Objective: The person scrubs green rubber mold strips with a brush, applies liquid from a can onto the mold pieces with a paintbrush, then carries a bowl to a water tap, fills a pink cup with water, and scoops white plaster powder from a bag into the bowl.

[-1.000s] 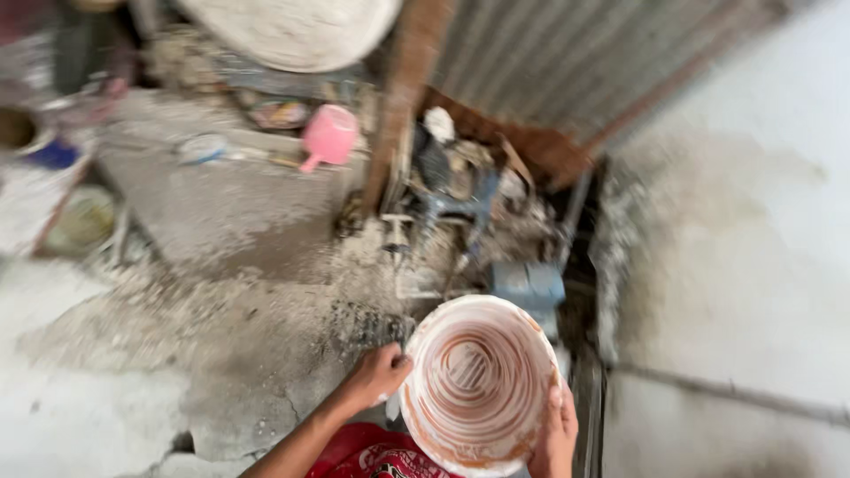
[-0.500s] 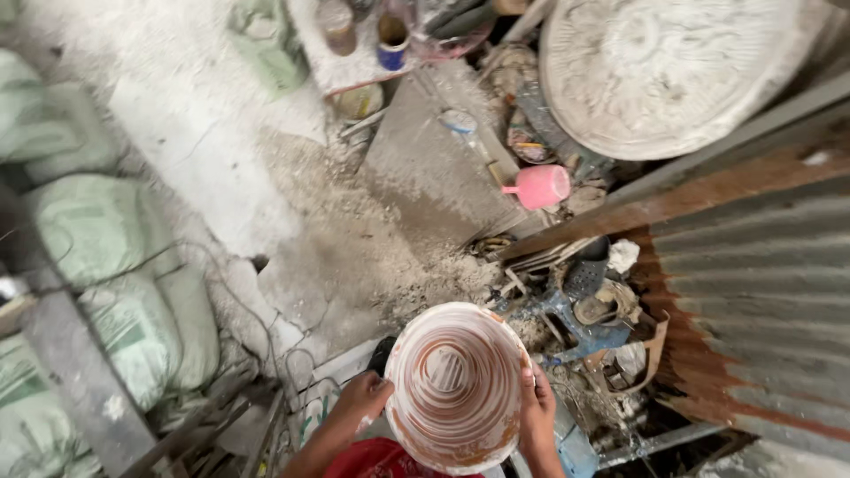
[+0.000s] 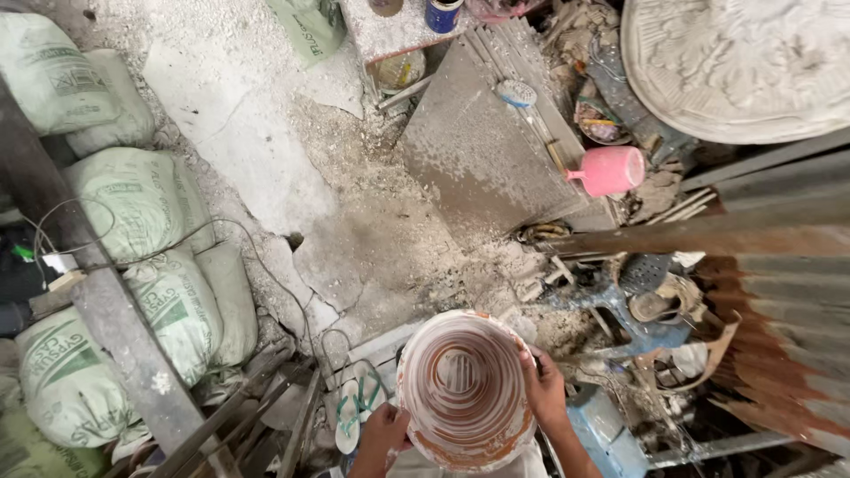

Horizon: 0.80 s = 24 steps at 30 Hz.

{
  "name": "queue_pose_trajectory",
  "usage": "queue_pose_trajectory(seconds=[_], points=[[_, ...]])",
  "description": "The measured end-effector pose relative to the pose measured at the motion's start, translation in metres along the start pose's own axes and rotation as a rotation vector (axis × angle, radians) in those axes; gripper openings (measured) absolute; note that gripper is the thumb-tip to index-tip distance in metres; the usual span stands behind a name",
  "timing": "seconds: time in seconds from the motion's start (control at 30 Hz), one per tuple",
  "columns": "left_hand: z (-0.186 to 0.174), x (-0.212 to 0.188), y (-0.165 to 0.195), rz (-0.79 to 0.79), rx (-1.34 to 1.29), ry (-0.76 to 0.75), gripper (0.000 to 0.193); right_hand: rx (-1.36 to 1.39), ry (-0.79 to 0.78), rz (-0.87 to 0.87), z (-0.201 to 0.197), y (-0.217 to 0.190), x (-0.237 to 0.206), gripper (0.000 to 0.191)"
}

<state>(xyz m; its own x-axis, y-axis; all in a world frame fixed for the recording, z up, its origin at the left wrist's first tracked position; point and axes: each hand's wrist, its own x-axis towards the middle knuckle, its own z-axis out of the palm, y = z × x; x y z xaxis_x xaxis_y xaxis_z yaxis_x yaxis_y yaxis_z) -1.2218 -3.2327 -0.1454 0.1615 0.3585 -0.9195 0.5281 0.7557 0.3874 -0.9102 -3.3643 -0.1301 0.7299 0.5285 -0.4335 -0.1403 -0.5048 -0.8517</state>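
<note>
I look straight down into a round orange bucket (image 3: 463, 389) streaked inside with white plaster, low in the middle of the head view. My left hand (image 3: 382, 436) grips its lower left rim. My right hand (image 3: 545, 389) clasps the right rim, fingers curled over the edge. The bucket looks empty apart from the dried smears. Below it lies a dusty concrete floor (image 3: 354, 230) littered with plaster crumbs.
Stacked pale green sacks (image 3: 142, 265) line the left. A grey slab (image 3: 482, 150) with a brush and a pink cup (image 3: 611, 170) lies ahead. A large round plaster casting (image 3: 744, 62) sits top right. Rusty corrugated sheet (image 3: 779, 336) and junk fill the right. Green sandals (image 3: 354, 412) lie below.
The view has swung: the sacks have come further into view on the left, and the slab and pink cup have shifted. Both hands keep hold of the bucket throughout.
</note>
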Motion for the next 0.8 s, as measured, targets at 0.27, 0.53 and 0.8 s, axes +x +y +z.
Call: queue_pose_trajectory(seconds=[0.27,0.53,0.8], points=[[0.029,0.211,0.023,0.232,-0.21,-0.031,0.03,-0.069,0.001,-0.001,0.032,0.116,0.092,0.058],[0.124,0.485,0.012,0.34,-0.78,0.163,0.029,0.037,-0.208,0.081,0.034,0.319,0.232,0.05],[0.16,0.644,0.027,0.292,-1.152,0.248,0.023,0.176,-0.245,0.139,0.131,0.397,0.353,0.051]])
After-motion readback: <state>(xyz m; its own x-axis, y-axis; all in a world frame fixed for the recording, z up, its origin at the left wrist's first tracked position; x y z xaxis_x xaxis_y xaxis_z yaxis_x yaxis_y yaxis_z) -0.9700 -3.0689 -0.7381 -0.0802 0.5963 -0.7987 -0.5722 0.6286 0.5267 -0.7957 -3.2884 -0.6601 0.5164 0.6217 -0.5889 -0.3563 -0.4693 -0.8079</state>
